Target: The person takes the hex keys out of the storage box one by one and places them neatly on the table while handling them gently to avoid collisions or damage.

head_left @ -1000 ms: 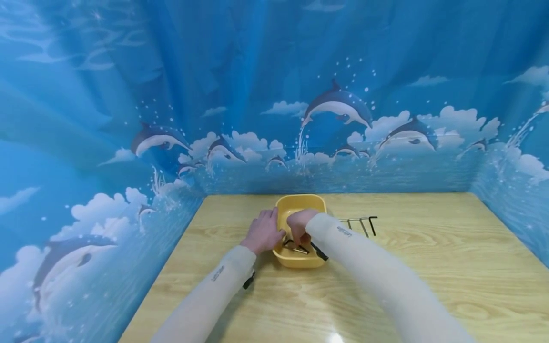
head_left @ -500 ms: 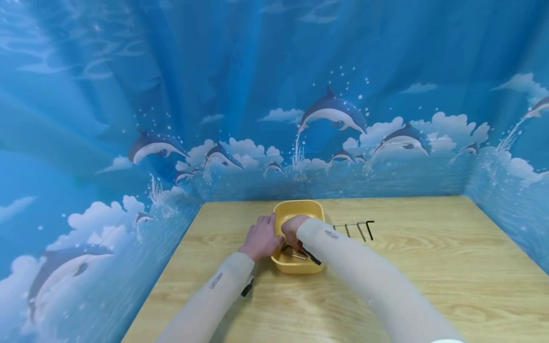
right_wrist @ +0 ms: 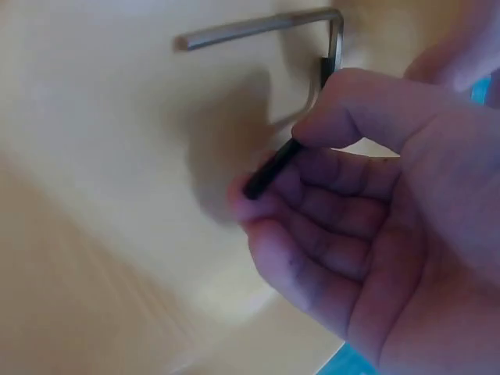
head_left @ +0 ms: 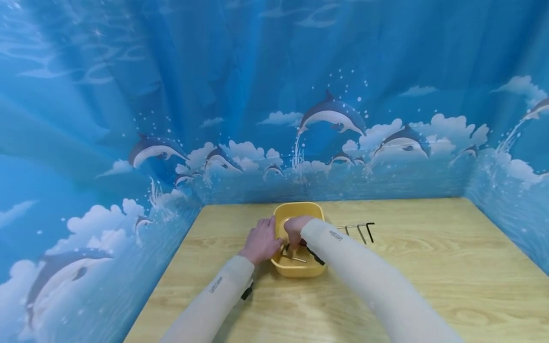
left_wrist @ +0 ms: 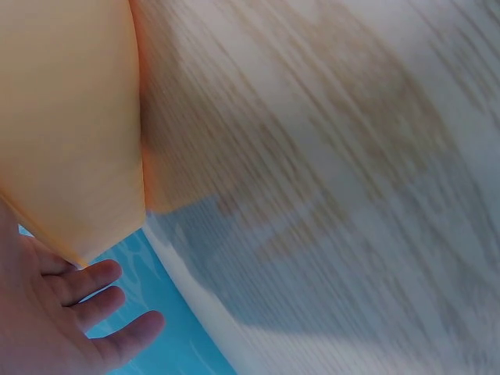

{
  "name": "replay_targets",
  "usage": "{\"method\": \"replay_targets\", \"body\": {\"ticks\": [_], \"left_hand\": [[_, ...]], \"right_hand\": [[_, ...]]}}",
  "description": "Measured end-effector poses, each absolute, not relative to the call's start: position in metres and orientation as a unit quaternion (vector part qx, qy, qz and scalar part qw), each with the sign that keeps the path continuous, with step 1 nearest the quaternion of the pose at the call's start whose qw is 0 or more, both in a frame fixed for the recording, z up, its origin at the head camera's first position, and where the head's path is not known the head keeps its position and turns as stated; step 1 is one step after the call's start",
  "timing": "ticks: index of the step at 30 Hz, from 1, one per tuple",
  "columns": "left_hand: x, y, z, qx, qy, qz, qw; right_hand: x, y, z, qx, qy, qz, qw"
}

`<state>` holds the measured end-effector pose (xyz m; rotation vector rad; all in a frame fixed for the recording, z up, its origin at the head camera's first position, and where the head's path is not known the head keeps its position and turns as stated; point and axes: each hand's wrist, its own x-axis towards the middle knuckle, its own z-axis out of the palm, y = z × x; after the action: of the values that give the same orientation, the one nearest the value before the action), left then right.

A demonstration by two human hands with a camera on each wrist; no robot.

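A yellow plastic basin stands on the table, with both hands at it. My left hand holds its left rim, thumb over the inner side; in the left wrist view some fingers show beyond the basin's wall. Inside the basin, my right hand pinches a short black bar, apparently a hex key, between thumb and fingers; part of it is hidden by the hand. A silver hex key lies on the basin floor beside the thumb, its short end partly covered.
To the basin's right, several hex keys lie in a row on the wooden table, a black one at the right end. The right sleeve partly covers this row. A blue dolphin-print curtain surrounds the table's back and sides.
The head view has tilted slightly, shifting the scene down. My right hand has moved a little within the basin, and the silver hex key there shows more plainly. The left hand keeps its place.
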<state>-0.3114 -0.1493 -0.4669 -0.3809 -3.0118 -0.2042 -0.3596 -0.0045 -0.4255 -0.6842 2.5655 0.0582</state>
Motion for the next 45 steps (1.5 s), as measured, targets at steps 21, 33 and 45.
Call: {"method": "replay_targets", "body": {"ticks": [21,33,45], "left_hand": [[-0.308,-0.147,-0.462,-0.116,-0.991,-0.064,0.020],[-0.310,-0.148,-0.463,-0.105,-0.992,-0.074,0.021],[-0.308,-0.151,-0.464,-0.119,-0.989,-0.076,0.032]], "right_hand": [[-0.361,0.037,-0.409,-0.288,0.926,-0.064,0.234],[-0.350,0.079,-0.394,-0.362,0.902,-0.132,0.197],[-0.332,0.136,-0.389,-0.351,0.897,-0.203,0.176]]}}
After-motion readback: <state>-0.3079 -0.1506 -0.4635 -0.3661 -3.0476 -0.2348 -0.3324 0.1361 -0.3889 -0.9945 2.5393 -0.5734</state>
